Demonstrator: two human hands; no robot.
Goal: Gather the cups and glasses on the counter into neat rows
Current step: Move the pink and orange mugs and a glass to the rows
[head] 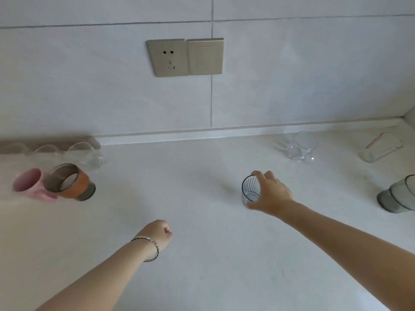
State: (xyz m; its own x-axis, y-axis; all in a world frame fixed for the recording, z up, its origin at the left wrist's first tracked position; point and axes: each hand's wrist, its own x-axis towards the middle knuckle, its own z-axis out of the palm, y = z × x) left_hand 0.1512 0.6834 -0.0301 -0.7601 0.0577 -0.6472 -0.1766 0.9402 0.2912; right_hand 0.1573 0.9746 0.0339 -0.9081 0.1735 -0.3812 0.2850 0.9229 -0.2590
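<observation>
My right hand [270, 194] grips a small ribbed clear glass [250, 191] standing on the white counter [190, 254] right of centre. My left hand [158, 235] hovers over the counter's middle with its fingers curled into a fist, holding nothing. At the left stand a pink mug [29, 184] and a smoky glass with an orange sleeve [70, 182], touching each other. Behind them are clear glasses [83, 156] in a row. A clear glass [301, 147] sits at the back right, another clear glass with a pink-tinted rim [379, 148] further right, and grey glasses [398, 195] at the right edge.
A tiled wall with a socket and switch plate [185, 56] rises behind the counter. A brownish strip [51, 142] lies along the wall behind the left glasses. The counter meets a side wall at the far right corner.
</observation>
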